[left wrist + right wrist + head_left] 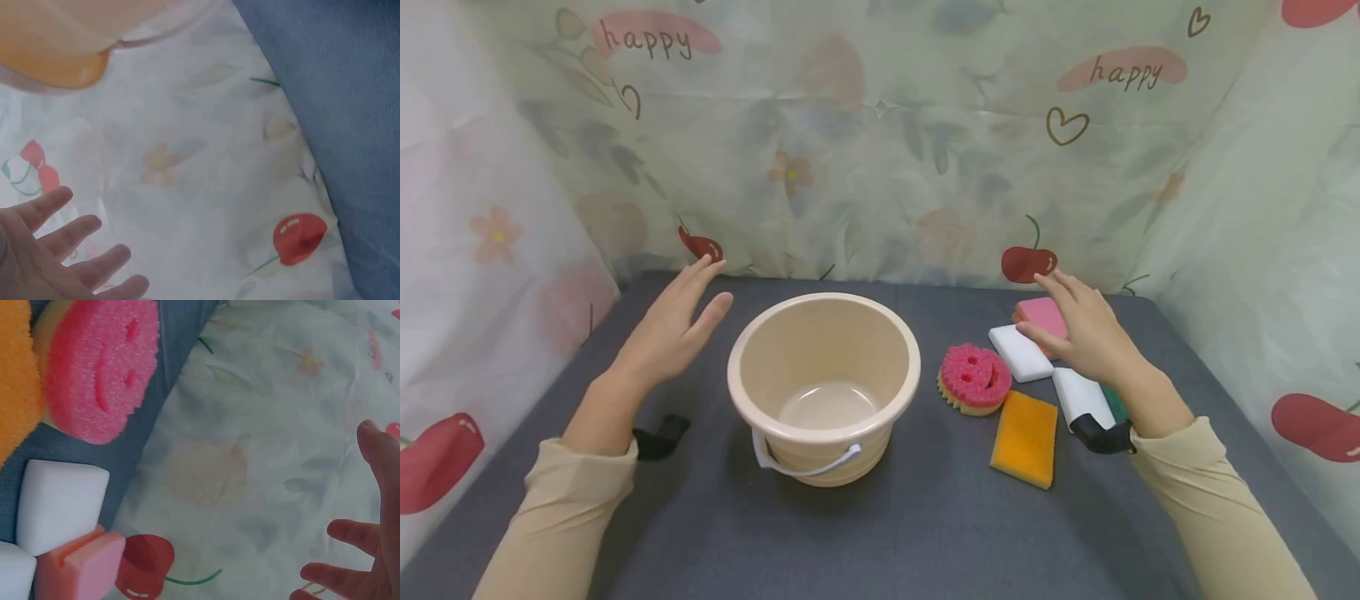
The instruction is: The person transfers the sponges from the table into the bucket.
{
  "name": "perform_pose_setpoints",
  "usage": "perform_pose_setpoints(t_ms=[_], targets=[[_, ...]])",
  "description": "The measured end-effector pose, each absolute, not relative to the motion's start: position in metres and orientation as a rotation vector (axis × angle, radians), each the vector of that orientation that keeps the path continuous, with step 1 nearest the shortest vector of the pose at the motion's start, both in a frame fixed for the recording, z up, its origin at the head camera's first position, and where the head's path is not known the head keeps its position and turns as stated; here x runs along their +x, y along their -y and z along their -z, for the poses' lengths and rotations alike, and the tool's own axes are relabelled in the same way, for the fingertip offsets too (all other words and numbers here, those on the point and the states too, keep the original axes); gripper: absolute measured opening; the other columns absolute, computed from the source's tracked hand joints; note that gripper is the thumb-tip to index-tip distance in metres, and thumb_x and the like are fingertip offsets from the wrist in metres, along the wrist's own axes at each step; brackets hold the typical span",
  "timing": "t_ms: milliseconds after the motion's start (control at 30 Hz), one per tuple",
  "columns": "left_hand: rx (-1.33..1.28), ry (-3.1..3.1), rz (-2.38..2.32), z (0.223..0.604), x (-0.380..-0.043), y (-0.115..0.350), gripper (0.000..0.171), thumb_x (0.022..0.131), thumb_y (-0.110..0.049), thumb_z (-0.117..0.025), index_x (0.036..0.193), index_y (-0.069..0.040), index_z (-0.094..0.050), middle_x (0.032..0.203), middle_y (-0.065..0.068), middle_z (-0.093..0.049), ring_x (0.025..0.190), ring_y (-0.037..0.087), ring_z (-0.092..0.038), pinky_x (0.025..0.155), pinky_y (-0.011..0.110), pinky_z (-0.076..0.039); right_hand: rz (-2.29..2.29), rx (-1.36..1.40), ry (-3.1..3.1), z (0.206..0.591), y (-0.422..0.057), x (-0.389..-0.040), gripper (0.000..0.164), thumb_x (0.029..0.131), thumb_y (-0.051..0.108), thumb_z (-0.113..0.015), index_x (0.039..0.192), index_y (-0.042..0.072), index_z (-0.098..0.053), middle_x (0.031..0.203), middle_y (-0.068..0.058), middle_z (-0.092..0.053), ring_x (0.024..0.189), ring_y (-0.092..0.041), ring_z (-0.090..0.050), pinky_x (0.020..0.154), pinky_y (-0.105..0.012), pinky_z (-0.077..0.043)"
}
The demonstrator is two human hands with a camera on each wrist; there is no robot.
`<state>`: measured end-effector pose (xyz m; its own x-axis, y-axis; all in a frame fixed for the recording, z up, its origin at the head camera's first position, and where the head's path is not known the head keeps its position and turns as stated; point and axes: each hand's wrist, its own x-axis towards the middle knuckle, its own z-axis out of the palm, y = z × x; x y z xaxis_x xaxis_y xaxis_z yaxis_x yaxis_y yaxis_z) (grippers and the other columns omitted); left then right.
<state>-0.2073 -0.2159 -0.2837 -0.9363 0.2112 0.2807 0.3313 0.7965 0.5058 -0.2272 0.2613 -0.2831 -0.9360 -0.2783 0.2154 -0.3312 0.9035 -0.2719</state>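
My left hand (664, 333) hovers to the left of a cream bucket (823, 304), its fingers extended and holding nothing. The left wrist view shows the same hand (56, 250) with spread fingers. The bucket's handle (808, 473) hangs down at the front. Over the sponges on the right, my right hand (1086, 333) is held with fingers straight and nothing in them. Under and around it lie a pink sponge (1041, 312), white sponges (1021, 353) (1082, 396) and a partly hidden green piece (1114, 403). A pink smiley sponge (976, 377) and an orange sponge (1025, 437) lie nearer the bucket.
Everything stands on a dark grey tabletop (910, 533). A patterned cloth (880, 167) with cherries and flowers hangs behind the table and along both sides. Black wrist straps (658, 437) show at both wrists.
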Motion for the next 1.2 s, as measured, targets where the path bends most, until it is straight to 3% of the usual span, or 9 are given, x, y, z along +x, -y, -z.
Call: perform_pose_setpoints(t_ms=[133, 367, 633, 700, 800, 933, 1200], targets=[[-0.485, 2.714, 0.991, 0.286, -0.202, 0.213, 0.056, 0.100, -0.041, -0.036, 0.148, -0.014, -0.026, 0.156, 0.014, -0.017, 0.143, 0.039, -0.016, 0.107, 0.065, -0.016, -0.524, 0.481, 2.919, 0.294, -0.262, -0.226, 0.077, 0.088, 0.047, -0.058, 0.146, 0.007, -0.027, 0.149, -0.025, -0.025, 0.133, -0.046, -0.025, 0.104, -0.067, -0.023], [-0.557, 2.646, 1.240, 0.294, -0.195, 0.207, 0.049, 0.099, -0.031, -0.042, 0.143, -0.011, -0.035, 0.149, 0.017, -0.032, 0.137, 0.041, -0.031, 0.105, 0.063, -0.026, -0.731, 0.575, 2.910, 0.320, -0.262, -0.232, 0.076, 0.085, 0.037, -0.066, 0.142, 0.001, -0.030, 0.143, -0.021, -0.038, 0.132, -0.039, -0.032, 0.107, -0.062, -0.024], [-0.616, 2.596, 1.402, 0.304, -0.191, 0.198, 0.043, 0.098, -0.022, -0.046, 0.138, -0.007, -0.041, 0.143, 0.019, -0.042, 0.131, 0.042, -0.040, 0.101, 0.062, -0.034, -0.891, 0.600, 2.930, 0.346, -0.258, -0.235, 0.084, 0.080, 0.039, -0.071, 0.144, 0.004, -0.029, 0.152, -0.020, -0.023, 0.135, -0.039, -0.028, 0.104, -0.063, -0.029], [-0.618, 2.598, 1.418, 0.307, -0.191, 0.196, 0.043, 0.098, -0.022, -0.047, 0.138, -0.007, -0.042, 0.142, 0.020, -0.043, 0.129, 0.041, -0.043, 0.100, 0.058, -0.038, -0.917, 0.600, 2.941, 0.351, -0.257, -0.236, 0.085, 0.078, 0.039, -0.073, 0.143, 0.005, -0.030, 0.153, -0.020, -0.023, 0.135, -0.039, -0.028, 0.104, -0.063, -0.029], [-0.620, 2.601, 1.438, 0.311, -0.192, 0.195, 0.042, 0.098, -0.021, -0.047, 0.137, -0.007, -0.043, 0.140, 0.019, -0.046, 0.126, 0.038, -0.047, 0.096, 0.036, -0.047, -0.932, 0.592, 2.975, 0.358, -0.257, -0.238, 0.088, 0.077, 0.040, -0.074, 0.143, 0.004, -0.029, 0.153, -0.020, -0.021, 0.136, -0.040, -0.026, 0.105, -0.063, -0.028], [-0.638, 2.590, 1.495, 0.316, -0.193, 0.194, 0.041, 0.097, -0.020, -0.048, 0.137, -0.009, -0.044, 0.139, 0.017, -0.047, 0.122, 0.034, -0.051, 0.085, 0.012, -0.045, -0.920, 0.572, 3.024, 0.366, -0.257, -0.239, 0.091, 0.076, 0.043, -0.074, 0.144, 0.005, -0.028, 0.153, -0.019, -0.023, 0.137, -0.039, -0.026, 0.106, -0.063, -0.026], [-0.666, 2.582, 1.537, 0.320, -0.194, 0.194, 0.042, 0.098, -0.019, -0.047, 0.139, -0.010, -0.043, 0.142, 0.014, -0.044, 0.119, 0.031, -0.052, 0.084, 0.013, -0.046, -0.877, 0.659, 3.048, 0.374, -0.255, -0.239, 0.095, 0.074, 0.043, -0.076, 0.144, 0.001, -0.027, 0.148, -0.021, -0.032, 0.135, -0.040, -0.029, 0.107, -0.062, -0.026]])
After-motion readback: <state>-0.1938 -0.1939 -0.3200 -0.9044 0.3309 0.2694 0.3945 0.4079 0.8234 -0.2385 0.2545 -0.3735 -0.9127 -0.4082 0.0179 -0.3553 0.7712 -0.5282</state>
